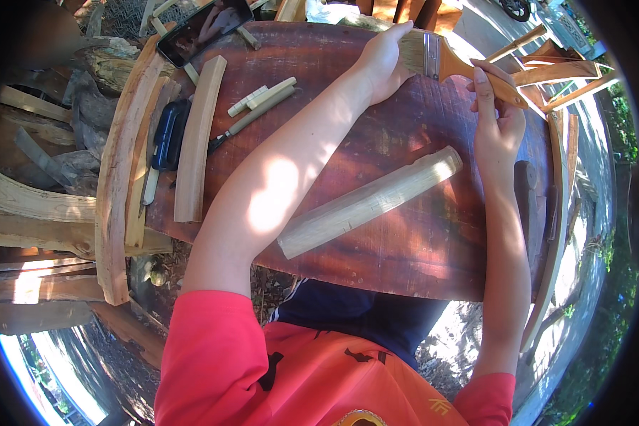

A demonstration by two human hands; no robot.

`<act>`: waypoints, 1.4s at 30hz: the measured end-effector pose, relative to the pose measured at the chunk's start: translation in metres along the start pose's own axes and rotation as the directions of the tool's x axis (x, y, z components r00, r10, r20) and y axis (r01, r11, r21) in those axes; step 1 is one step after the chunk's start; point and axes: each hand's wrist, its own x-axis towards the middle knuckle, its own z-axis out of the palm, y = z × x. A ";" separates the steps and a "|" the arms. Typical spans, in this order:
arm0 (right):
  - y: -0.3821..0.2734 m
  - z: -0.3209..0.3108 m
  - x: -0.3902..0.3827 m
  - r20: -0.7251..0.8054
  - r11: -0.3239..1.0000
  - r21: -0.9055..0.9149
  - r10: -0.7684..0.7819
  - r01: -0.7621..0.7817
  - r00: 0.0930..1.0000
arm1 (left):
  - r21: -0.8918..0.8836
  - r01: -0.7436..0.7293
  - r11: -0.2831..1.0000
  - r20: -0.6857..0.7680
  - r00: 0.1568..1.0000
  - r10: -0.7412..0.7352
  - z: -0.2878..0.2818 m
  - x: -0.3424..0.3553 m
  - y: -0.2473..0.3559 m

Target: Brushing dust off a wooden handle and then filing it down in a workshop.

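Along the left of the frame, note the curved wooden strips [115, 170] at the edge of the reddish-brown tabletop [298, 57]. Just right of them lies a dark blue case [170, 136]; above, at the upper left, a smartphone [202, 32] is propped. Next come a squared wooden batten [201, 142], then a round-handled tool [261, 113] beside small pale wooden blocks [252, 101]. At upper centre, your left hand [385, 65] is at the bristle end of the flat paintbrush [454, 65]. One digit extends; the rest are largely hidden, so whether they close on the bristles cannot be told. Below, a pale wooden bar [369, 202] lies diagonally, untouched by either hand. At upper right, the fingers of your right hand [500, 117] are clamped around the brush handle. A dark elongated piece [525, 192] lies near the right edge. Progress, as judged here: the brush is in hand and being handled; the bar shows no evident coating. How much brushing is done or left cannot be determined.
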 end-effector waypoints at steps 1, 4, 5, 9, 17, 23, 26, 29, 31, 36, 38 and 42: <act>0.000 0.000 0.000 -0.028 1.000 0.004 -0.023 0.023 0.999 | -0.002 -0.002 1.000 0.045 0.999 0.002 0.000 0.001 0.000; 0.000 0.000 0.000 -0.026 0.999 0.000 -0.038 0.038 0.999 | 0.002 0.009 1.000 0.056 0.998 -0.010 -0.002 0.003 0.000; -0.001 0.001 -0.001 -0.031 0.999 0.013 -0.037 0.037 0.999 | -0.022 0.005 1.000 0.050 0.999 -0.004 -0.003 0.003 -0.001; -0.001 0.001 -0.001 -0.005 1.000 0.021 -0.012 0.012 1.000 | -0.029 -0.009 1.000 -0.006 1.000 0.009 -0.006 0.005 -0.004; -0.002 0.000 -0.001 -0.030 0.999 -0.009 -0.031 0.031 0.999 | -0.091 0.008 0.996 0.046 0.999 -0.004 -0.010 0.017 -0.010; -0.006 0.001 -0.001 -0.017 0.996 -0.035 -0.080 0.079 0.997 | -0.089 0.009 0.996 0.051 0.999 -0.004 -0.012 0.020 -0.013; -0.009 0.003 -0.002 -0.023 0.995 -0.041 -0.093 0.092 0.995 | -0.109 0.001 0.994 0.043 0.999 0.003 -0.012 0.021 -0.014; -0.011 0.004 -0.003 -0.024 0.993 -0.052 -0.105 0.103 0.994 | -0.107 -0.006 0.994 0.030 1.000 0.009 -0.012 0.022 -0.015; -0.012 0.004 -0.003 -0.020 0.991 -0.074 -0.116 0.114 0.993 | -0.092 -0.012 0.996 0.040 0.999 0.016 -0.013 0.022 -0.016; -0.011 0.003 -0.002 -0.001 0.993 -0.074 -0.098 0.097 0.995 | -0.077 -0.018 0.997 0.045 0.999 0.021 -0.010 0.019 -0.014; -0.010 0.003 -0.002 -0.025 0.991 -0.074 -0.117 0.115 0.993 | -0.071 -0.019 0.997 0.051 0.998 0.023 -0.008 0.016 -0.011; -0.009 0.002 -0.002 0.007 0.993 -0.078 -0.088 0.089 0.996 | -0.015 -0.023 1.000 0.056 0.998 0.023 -0.005 0.011 -0.007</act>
